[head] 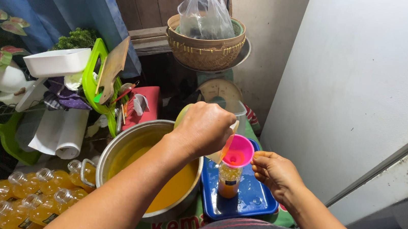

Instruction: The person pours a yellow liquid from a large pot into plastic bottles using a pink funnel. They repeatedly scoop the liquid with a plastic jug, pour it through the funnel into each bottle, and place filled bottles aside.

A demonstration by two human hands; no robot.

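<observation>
My left hand (203, 128) grips a pale plastic cup (221, 152) and tilts it over a pink funnel (238, 151). The funnel sits in the neck of a small clear bottle (229, 180) partly filled with orange liquid. That bottle stands upright on a blue tray (255, 199). My right hand (275, 172) pinches the funnel's right rim with its fingertips. Just left of the tray is a big metal pot (124, 144) holding orange liquid; my left forearm crosses over it.
Several filled, capped bottles (25, 196) lie at lower left. Behind the pot are a green dish rack (96, 79), a white tub (56, 60), a paper roll (69, 137) and a woven basket (204, 45) with a plastic bag. A white wall (371, 82) stands to the right.
</observation>
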